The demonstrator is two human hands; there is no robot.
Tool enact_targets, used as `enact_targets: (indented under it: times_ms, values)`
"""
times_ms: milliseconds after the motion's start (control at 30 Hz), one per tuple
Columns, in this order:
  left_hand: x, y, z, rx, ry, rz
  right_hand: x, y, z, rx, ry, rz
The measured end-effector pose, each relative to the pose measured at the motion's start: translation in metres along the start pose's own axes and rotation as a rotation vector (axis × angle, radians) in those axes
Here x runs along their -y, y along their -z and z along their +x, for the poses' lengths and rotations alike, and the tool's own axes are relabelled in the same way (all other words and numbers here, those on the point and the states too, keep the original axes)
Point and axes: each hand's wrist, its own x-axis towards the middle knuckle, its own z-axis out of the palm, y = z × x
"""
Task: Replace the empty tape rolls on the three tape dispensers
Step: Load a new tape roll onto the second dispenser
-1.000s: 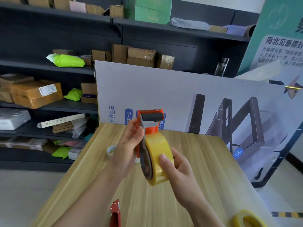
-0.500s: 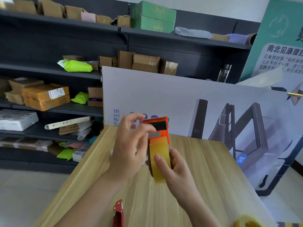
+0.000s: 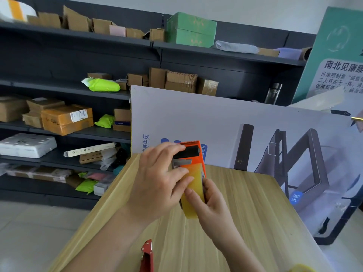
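Note:
An orange tape dispenser [image 3: 193,160] with a black roller is held upright above the wooden table [image 3: 245,203]. A yellow tape roll [image 3: 193,193] sits in it, seen edge-on. My right hand [image 3: 210,205] grips the roll and the dispenser's lower part from below. My left hand [image 3: 159,179] covers the dispenser's left side, its fingers pressed on the metal plate and the tape strip near the head. A red dispenser [image 3: 147,256] lies at the table's near edge. Part of another yellow roll [image 3: 302,268] shows at the bottom right.
A large white printed board [image 3: 225,124] leans upright behind the table. Dark shelves [image 3: 78,134] with cardboard boxes and parcels fill the back and left. A teal poster board [image 3: 337,55] stands at the right. Pale floor lies left of the table.
The dispenser has turned from side-on to edge-on. My left hand has moved from its back edge across the front, fingers now on the tape near the head. The view has tilted upward.

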Motion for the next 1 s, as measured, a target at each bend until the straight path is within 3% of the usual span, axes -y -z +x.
enact_targets:
  times_ms: [400,567,700,833,1000]
  values:
    - [-0.019,0.01,-0.005,0.143,0.191,0.057,0.004,-0.01,-0.003,-0.06,0.017,-0.209]
    - [-0.016,0.012,-0.003,0.144,0.191,0.077,0.007,-0.013,-0.004,-0.062,0.008,-0.242]
    - [-0.012,0.01,-0.005,0.072,0.071,0.144,0.011,-0.015,-0.003,-0.06,-0.023,-0.246]
    - [-0.001,0.009,0.002,0.023,-0.174,0.258,0.015,-0.013,-0.001,-0.032,-0.142,-0.254]
    - [0.011,0.011,0.02,0.142,-0.367,0.246,0.022,-0.009,0.0,0.049,-0.282,-0.265]
